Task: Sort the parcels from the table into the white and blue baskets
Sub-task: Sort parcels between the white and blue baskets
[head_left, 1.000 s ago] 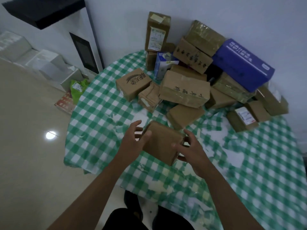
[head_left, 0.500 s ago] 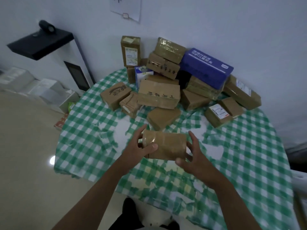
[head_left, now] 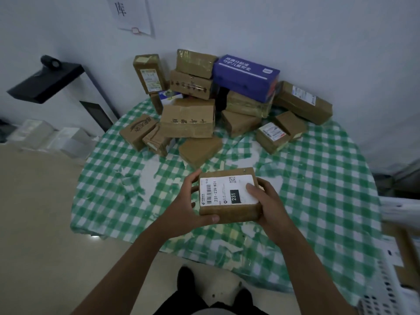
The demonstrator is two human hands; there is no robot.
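Both hands clamp a flat rectangular cardboard parcel above the table: left hand on its left edge, right hand thumb on the white label. Half a second ago its plain taped side faced up. Worn green-checked cloth; stacked parcels against the white wall.

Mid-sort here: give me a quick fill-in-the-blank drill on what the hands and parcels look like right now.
1. The held parcel is gripped by ____ hands, the left hand and the right hand.
2. Its white label shows the large number ____.
3. The tablecloth is checked white and ____.
4. The one parcel in the pile that is not brown is the ____ box.

Answers: both; 231; green; blue
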